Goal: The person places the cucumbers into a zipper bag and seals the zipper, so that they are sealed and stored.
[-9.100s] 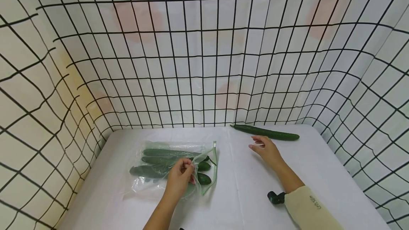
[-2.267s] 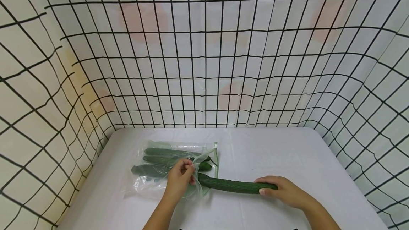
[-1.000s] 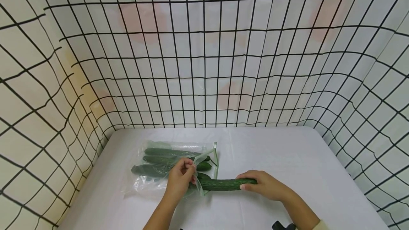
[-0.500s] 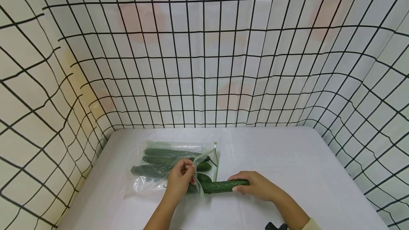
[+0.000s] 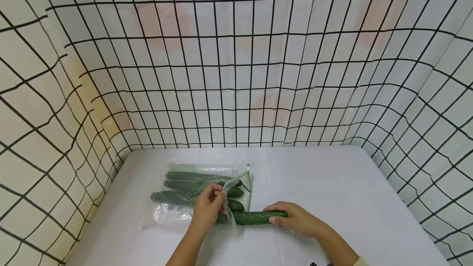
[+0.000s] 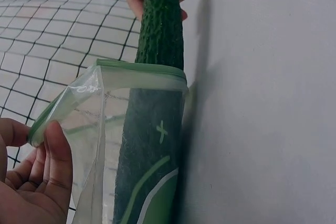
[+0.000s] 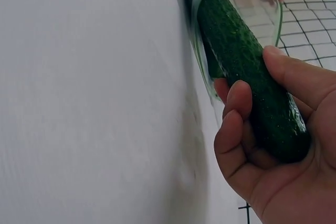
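A clear zip bag [image 5: 177, 214] with a green-edged mouth lies on the left half of the table, several cucumbers inside it. My left hand [image 5: 207, 206] pinches the upper edge of the bag's mouth between thumb and fingers, as the left wrist view confirms. My right hand [image 5: 295, 218] grips the near end of a dark green bumpy cucumber [image 5: 255, 217]. That cucumber runs through the opening, its far part inside the bag and its held end outside. In the right wrist view, fingers and thumb curl round the cucumber [image 7: 241, 51]. The bag's film blurs its inner part.
A white-covered table [image 5: 318, 175] carries everything. Black wire grid panels [image 5: 236, 73] rise along its back and both sides, with pale sheeting behind them.
The right hand picked up the cucumber from the back right, brought it to the bag's mouth and slid it leftward inside. The left hand has kept its hold on the bag edge.
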